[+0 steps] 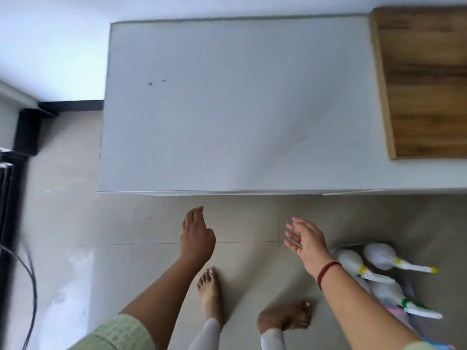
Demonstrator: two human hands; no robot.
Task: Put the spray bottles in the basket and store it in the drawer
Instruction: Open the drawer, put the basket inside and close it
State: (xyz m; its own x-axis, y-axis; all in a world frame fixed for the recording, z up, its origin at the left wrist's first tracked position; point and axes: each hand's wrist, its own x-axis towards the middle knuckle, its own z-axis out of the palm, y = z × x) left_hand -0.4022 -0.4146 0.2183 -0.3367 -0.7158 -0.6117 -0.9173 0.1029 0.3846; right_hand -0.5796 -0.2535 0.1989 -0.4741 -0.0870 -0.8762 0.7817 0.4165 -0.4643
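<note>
The left hand (195, 236) and right hand (307, 239), spread and empty, are probably going for the drawer; spray bottles (351, 261) are lying at 4 o'clock.

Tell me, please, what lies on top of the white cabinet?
A wooden board lies on the right end of the cabinet top, cut off by the picture edge. Two small dark specks mark the left part. Whatever is under the board is covered.
</note>
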